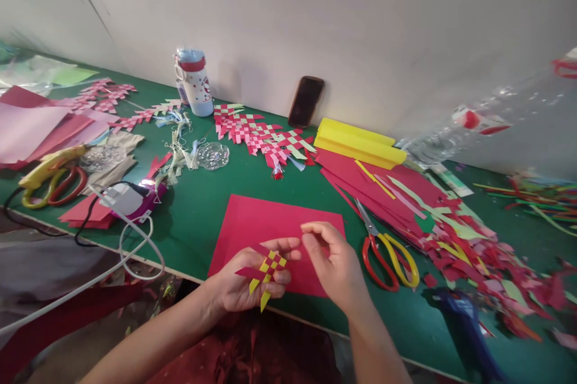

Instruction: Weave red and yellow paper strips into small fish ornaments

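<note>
A small woven paper fish point(270, 266), checked in dark red and yellow with loose pointed strip ends, lies across the palm and fingers of my left hand point(241, 276). That hand is turned palm up and curled around it. Just to the right, my right hand point(336, 264) has its thumb and forefinger pinched together near the left fingertips. Whatever the pinch holds, if anything, is too small to make out. Beneath both hands lies a red paper sheet point(256, 219) at the table's front edge.
Scissors point(383, 252) with red and yellow handles lie right of the sheet, beside paper scraps point(478, 264). Finished woven pieces point(252, 131), a bottle point(196, 83) and a phone point(306, 101) stand or lie behind. Left are a yellow glue gun point(51, 167) and a white cable point(130, 225).
</note>
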Available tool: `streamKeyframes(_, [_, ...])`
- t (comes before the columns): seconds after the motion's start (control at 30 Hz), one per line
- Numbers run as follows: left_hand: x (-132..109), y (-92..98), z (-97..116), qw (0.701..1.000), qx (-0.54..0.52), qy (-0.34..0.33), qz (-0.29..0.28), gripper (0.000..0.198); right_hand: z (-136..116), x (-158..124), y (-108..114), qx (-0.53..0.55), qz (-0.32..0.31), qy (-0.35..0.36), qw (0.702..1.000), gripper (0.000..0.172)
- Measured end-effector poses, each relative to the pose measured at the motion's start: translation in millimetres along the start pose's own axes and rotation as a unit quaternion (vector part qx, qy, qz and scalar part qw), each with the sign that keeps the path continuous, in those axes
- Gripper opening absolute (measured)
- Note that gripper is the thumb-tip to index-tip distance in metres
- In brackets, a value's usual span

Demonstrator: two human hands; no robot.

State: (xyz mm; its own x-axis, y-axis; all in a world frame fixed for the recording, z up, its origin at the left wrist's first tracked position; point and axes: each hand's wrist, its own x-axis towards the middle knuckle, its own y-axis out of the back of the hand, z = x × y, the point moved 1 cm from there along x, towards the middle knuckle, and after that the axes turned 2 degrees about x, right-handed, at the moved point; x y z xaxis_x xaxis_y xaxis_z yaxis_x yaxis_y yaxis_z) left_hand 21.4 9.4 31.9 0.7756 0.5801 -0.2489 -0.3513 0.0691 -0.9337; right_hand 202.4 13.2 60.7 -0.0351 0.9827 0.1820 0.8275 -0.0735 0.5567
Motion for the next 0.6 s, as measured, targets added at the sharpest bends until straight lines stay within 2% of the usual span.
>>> streamKeyframes(0.1, [1, 2.7, -2, 1.000, 0.013, -0.011, -0.007, 0.047, -4, -1, -9, 0.059, -0.043, -0.012, 0.997, 0.015])
streamKeyframes(0.17, [1, 4.8, -4, 1.000, 0.014, -0.021, -0.010, 0.049, -5, -1, -13, 0.073, -0.039, -0.028, 0.996, 0.018])
streamKeyframes(0.33, [1, 1.9, -3, 1.000, 0.004, -0.024, -0.001, 0.054, 4, 3, -10, 0.077, 0.014, -0.067, 0.995, 0.026])
streamKeyframes(0.47, [0, 0.4, 0, 0.999, -0.037, -0.032, 0.000, 0.053, 14, 7, 6, 0.080, 0.078, -0.071, 0.991, 0.035])
streamKeyframes(0.6, [-1, 5.8, 3, 0.995, -0.088, -0.042, -0.010, 0.052, 19, 5, 23, 0.063, 0.115, -0.069, 0.989, 0.043])
